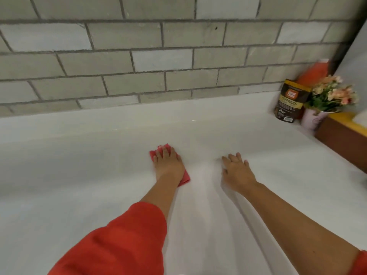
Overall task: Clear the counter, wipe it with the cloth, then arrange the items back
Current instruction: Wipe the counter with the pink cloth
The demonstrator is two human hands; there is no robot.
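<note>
My left hand [168, 162] lies flat on a pink-red cloth [184, 178], pressing it onto the white counter [79, 165] near the middle. Cloth corners show beyond the fingertips and beside the wrist. My right hand [237, 171] rests palm down on the bare counter a little to the right, fingers spread, holding nothing. At the far right corner stand a dark granules pouch [290, 101], an orange bottle [315, 73] behind it, and a pale pot of pink flowers [329, 96].
A grey brick-pattern tiled wall [139, 56] runs along the back of the counter. A brown box with a yellow top [343, 133] sits at the right edge beside the flower pot.
</note>
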